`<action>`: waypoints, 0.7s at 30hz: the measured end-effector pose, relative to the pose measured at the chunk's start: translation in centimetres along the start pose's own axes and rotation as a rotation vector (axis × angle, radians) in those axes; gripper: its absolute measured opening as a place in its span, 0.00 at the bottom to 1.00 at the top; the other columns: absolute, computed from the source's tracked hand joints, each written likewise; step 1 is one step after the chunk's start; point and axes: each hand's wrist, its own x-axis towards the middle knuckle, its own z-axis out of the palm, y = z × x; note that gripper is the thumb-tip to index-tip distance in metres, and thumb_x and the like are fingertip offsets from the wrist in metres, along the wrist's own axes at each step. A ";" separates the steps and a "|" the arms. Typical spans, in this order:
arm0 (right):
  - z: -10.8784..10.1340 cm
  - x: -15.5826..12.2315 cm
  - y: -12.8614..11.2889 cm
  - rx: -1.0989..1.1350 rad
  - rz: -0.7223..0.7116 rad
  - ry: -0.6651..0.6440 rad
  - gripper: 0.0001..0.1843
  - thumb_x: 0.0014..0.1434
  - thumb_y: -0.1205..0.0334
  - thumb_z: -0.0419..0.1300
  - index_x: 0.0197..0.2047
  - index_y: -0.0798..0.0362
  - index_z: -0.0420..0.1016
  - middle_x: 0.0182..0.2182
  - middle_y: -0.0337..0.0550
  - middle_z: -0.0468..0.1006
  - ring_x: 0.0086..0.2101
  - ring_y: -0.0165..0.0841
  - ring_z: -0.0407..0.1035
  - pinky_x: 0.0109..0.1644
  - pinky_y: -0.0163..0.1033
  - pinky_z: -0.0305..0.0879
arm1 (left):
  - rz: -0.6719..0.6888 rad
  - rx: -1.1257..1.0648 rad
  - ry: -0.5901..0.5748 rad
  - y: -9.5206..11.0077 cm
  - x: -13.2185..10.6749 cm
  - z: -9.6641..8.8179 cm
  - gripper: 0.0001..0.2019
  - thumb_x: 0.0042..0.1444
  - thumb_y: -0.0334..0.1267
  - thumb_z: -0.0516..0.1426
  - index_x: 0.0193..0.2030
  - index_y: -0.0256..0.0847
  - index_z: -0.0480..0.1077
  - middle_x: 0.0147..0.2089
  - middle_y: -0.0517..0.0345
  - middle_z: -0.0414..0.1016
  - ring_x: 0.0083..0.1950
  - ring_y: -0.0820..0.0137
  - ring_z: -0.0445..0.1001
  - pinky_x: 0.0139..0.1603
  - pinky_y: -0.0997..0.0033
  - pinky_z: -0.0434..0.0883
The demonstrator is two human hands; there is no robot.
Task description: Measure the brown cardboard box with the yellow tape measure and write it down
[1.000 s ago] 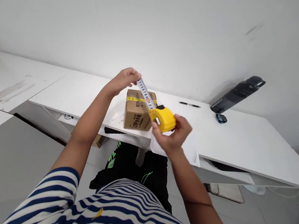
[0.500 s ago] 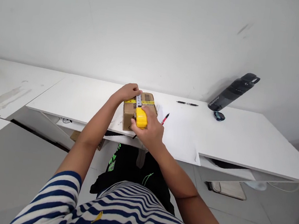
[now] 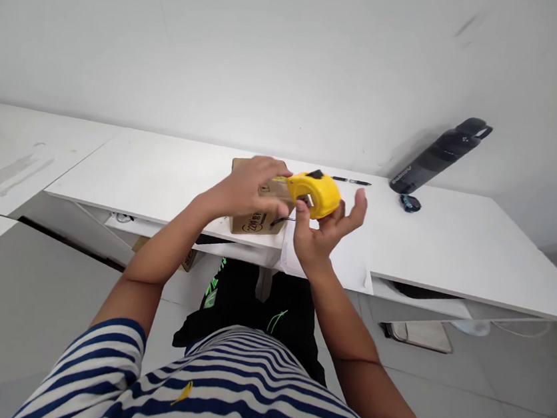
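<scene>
A yellow tape measure (image 3: 323,195) with a black button is held up in my right hand (image 3: 324,234), thumb at its near side and some fingers stretched out behind. No long stretch of its blade shows. My left hand (image 3: 250,189) is blurred, thumb and fingers apart, fingertips at the tape measure's left end; whether they touch it I cannot tell. Behind and below that hand stands a brown cardboard box (image 3: 261,226) with dark printing, partly covered. A thin dark cord (image 3: 284,220) runs between the box front and my right thumb.
White paper (image 3: 347,264) lies on the white desk (image 3: 435,247) right of the box. A black pen (image 3: 355,181) is near the wall. A dark bottle (image 3: 438,157) stands farther right, with a small dark object (image 3: 410,203) before it. Open shelves run under the desk edge.
The tape measure has lifted off the box and moved right, and its blade no longer lies across the box top. My left hand has come from the box's far edge toward the tape measure.
</scene>
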 end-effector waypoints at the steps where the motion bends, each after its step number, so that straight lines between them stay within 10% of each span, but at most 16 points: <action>1: -0.1 0.4 0.2 0.028 0.029 0.027 0.51 0.66 0.36 0.53 0.75 0.36 0.18 0.62 0.59 0.66 0.48 0.44 0.78 0.40 0.52 0.81 | -0.040 0.061 -0.046 -0.2 -0.8 0.3 0.40 0.48 0.64 0.66 0.64 0.43 0.68 0.70 0.43 0.68 0.73 0.48 0.62 0.73 0.47 0.57; 8: -1.3 2.5 0.9 0.271 0.432 -0.032 0.38 0.66 0.37 0.53 0.71 0.36 0.41 0.57 0.51 0.71 0.36 0.37 0.81 0.27 0.39 0.73 | -0.374 0.038 0.179 -6.2 -9.9 1.4 0.53 0.51 0.64 0.65 0.78 0.48 0.50 0.80 0.49 0.50 0.81 0.51 0.47 0.80 0.52 0.48; 12: 0.4 4.1 0.3 0.257 0.366 -0.233 0.37 0.61 0.37 0.59 0.66 0.40 0.51 0.51 0.47 0.74 0.33 0.36 0.78 0.30 0.41 0.73 | -0.458 -0.202 0.354 -7.2 -14.5 4.1 0.53 0.53 0.69 0.60 0.78 0.44 0.48 0.80 0.44 0.48 0.80 0.53 0.49 0.80 0.54 0.49; 21: 9.2 6.8 -3.2 0.129 -0.014 -0.935 0.27 0.59 0.50 0.63 0.58 0.44 0.60 0.50 0.44 0.76 0.47 0.40 0.72 0.54 0.53 0.71 | -0.542 -0.732 0.573 -5.1 -11.4 6.1 0.46 0.59 0.65 0.56 0.76 0.44 0.49 0.79 0.42 0.51 0.80 0.56 0.52 0.76 0.58 0.57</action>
